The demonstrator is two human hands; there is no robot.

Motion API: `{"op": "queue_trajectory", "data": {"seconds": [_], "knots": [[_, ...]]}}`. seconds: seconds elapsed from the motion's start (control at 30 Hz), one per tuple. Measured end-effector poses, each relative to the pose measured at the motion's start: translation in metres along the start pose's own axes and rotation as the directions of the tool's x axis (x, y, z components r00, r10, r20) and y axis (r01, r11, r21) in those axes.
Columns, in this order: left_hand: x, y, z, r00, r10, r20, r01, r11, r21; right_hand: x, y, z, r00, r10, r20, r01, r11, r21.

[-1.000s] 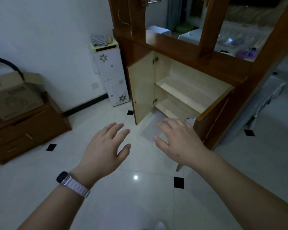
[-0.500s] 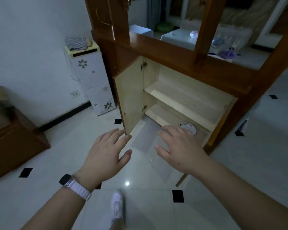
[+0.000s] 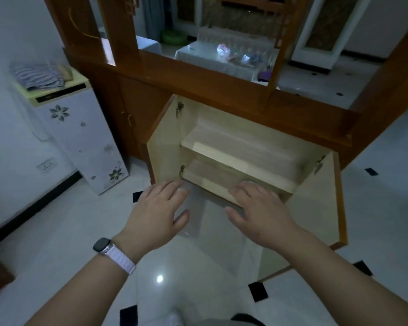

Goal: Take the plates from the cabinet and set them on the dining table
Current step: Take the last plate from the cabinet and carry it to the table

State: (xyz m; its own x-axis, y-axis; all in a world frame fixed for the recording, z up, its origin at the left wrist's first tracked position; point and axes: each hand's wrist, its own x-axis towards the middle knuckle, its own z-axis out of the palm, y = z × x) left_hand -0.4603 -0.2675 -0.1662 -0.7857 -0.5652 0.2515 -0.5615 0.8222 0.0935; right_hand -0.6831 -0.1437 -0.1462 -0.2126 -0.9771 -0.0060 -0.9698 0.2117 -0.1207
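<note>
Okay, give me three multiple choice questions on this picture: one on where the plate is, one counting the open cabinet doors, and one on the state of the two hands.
1. Where does the plate lie?
A. upper shelf
B. lower shelf
C. floor

2. How many doors of the cabinet stand open?
A. none
B. one
C. two

3. What do the left hand and right hand hold?
A. nothing
B. the plate
C. a door each

Answers:
1 B: its white rim shows on the lower shelf, just behind the right hand.
2 C: the left door and right door both stand swung out.
3 A: both hands are spread flat in front of the cabinet and grip nothing.
</note>
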Motion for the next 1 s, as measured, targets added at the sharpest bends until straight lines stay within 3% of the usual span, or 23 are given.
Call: {"op": "queue_trajectory", "data": {"seconds": [0.4, 0.63, 1.0], "knots": [[0.095, -0.030, 0.030, 0.975, 0.192, 0.114, -0.190, 0.981, -0.028, 0.047, 0.026, 0.005, 0.978, 0.204, -0.031, -0.203, 0.979, 0.021], [0.164, -0.038, 0.064, 0.961, 0.261, 0.094, -0.257, 0.965, -0.060, 0.107, 0.072, 0.040, 0.966, 0.252, 0.048, -0.256, 0.962, 0.097], [0.334, -0.032, 0.134, 0.938, 0.328, 0.109, -0.319, 0.943, -0.090, 0.226, 0.182, 0.057, 0.952, 0.306, 0.021, -0.306, 0.940, 0.149]]}}
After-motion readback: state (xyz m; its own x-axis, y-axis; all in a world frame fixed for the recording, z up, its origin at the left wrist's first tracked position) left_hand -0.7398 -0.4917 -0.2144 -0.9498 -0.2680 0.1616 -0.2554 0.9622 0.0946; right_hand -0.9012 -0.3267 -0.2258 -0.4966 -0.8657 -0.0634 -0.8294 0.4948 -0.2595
